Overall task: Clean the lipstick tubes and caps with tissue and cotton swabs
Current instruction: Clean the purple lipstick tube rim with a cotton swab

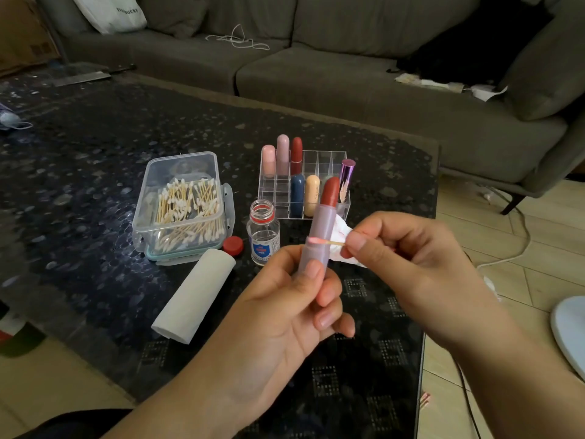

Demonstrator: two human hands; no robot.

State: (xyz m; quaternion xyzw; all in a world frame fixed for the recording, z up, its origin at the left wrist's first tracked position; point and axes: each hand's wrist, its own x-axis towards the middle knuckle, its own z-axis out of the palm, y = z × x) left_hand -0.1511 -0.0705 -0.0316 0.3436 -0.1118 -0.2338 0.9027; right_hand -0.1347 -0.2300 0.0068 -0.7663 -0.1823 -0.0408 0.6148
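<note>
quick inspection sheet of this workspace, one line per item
surface: dark patterned table, glossy, carries all the supplies.
job's things: uncapped lipstick with red bullet extended; cotton swab, its tip pink, touching the tube; open box of swabs; tissue roll; open small bottle with its red cap beside it; clear organizer holding capped lipsticks; crumpled tissue behind the hands.
clutter: papers on the sofa.
grippers: left hand holds the lipstick upright; right hand pinches the swab stick.
cables: white cord on the floor; white cord on the sofa.
surroundings: grey sofa, tiled floor.
</note>
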